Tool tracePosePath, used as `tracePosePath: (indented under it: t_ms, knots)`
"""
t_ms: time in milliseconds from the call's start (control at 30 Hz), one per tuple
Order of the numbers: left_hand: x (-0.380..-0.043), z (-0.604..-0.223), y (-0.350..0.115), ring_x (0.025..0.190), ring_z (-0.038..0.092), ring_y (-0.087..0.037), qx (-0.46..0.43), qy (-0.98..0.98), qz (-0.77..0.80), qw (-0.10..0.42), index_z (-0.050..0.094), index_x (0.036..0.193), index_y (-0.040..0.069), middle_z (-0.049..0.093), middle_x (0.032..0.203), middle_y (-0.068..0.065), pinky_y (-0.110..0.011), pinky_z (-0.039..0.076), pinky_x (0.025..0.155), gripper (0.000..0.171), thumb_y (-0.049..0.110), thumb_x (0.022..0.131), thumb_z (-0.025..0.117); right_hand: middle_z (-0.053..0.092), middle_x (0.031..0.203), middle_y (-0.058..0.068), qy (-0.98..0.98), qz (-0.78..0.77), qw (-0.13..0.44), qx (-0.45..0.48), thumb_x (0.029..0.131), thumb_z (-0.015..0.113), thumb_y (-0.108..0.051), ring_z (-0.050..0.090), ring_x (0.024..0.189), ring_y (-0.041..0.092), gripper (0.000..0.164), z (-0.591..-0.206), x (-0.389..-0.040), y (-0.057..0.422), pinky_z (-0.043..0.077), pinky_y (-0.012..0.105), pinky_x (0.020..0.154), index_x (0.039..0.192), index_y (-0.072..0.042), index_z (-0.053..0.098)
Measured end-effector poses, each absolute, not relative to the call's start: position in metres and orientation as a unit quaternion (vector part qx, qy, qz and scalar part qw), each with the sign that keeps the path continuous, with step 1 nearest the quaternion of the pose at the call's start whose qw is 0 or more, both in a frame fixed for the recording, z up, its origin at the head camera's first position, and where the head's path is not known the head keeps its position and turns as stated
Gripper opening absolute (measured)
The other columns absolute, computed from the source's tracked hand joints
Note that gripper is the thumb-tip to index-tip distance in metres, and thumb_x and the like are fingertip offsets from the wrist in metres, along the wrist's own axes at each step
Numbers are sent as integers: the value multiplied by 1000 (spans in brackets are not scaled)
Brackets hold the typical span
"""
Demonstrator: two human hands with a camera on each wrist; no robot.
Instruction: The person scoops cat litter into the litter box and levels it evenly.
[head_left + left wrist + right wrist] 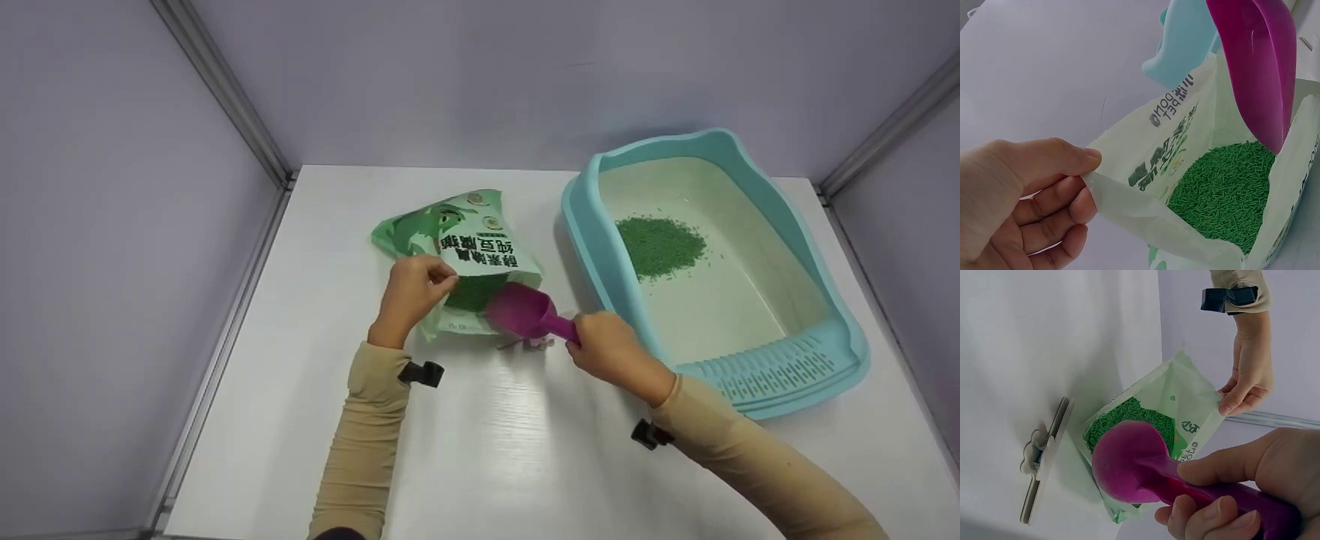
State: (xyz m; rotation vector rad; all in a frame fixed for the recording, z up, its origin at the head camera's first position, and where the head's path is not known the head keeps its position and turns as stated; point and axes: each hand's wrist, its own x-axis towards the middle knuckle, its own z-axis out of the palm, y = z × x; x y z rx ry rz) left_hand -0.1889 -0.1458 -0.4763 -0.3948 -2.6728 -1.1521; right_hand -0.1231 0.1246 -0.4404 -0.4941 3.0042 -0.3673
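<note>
My left hand (pixel 412 292) pinches the top edge of the open bag (pixel 480 240) between thumb and forefinger, its other fingers loosely curled. Inside the bag lie green litter pellets (pixel 1224 191), seen closely in the left wrist view. With my right hand (pixel 609 346) I grip the handle of a purple scoop (pixel 521 309). The scoop's bowl is at the bag's mouth, over the pellets, and its inside shows bare in the left wrist view. In the right wrist view the bowl (pixel 1129 461) covers part of the bag opening.
A blue litter box (pixel 615 277) with a pale inside stands to the right, a patch of green pellets (pixel 660 246) on its floor. A bag clip (pixel 1041 458) lies on the white table (pixel 480 450) near the bag's mouth. Grey walls enclose the table's back and sides.
</note>
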Motion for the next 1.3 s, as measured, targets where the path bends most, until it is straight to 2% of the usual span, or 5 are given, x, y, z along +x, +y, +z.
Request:
tracePosePath:
  t_ms: [100,200,367,933,1300]
  knots:
    - [-189,-476,-146,75,69,-25,-133,-906,-389,102,76,83,3,74,81,-13,-37,57,71,9,10,85,71,56,57,17,981,-106,4,-161,77,65,-2,53,50,29,17,-443,-122,118,46,45,45,64,1,54]
    - [-189,-477,-146,75,69,-26,-134,-906,-390,101,76,84,3,74,81,-13,-37,57,72,9,10,86,70,60,60,22,983,-94,-15,-158,75,66,0,59,53,37,13,-445,-121,114,49,51,48,66,2,56]
    - [-188,-476,-146,77,69,-26,-137,-907,-385,99,76,86,3,74,83,-14,-37,57,72,10,11,87,70,61,61,23,987,-64,-29,-141,73,66,1,62,56,39,11,-446,-120,107,51,50,47,66,4,58]
    - [-189,-474,-148,75,69,-27,-139,-902,-396,99,76,83,3,74,81,-14,-37,58,71,9,9,86,70,63,63,20,988,-24,-20,-153,65,67,3,64,59,39,14,-444,-118,89,53,49,47,56,0,57]
    - [-189,-473,-148,75,69,-26,-141,-905,-388,102,75,83,3,73,81,-14,-36,57,71,10,10,87,69,66,72,23,989,-19,52,-134,70,70,-3,65,67,39,11,-435,-131,79,55,51,53,66,3,62]
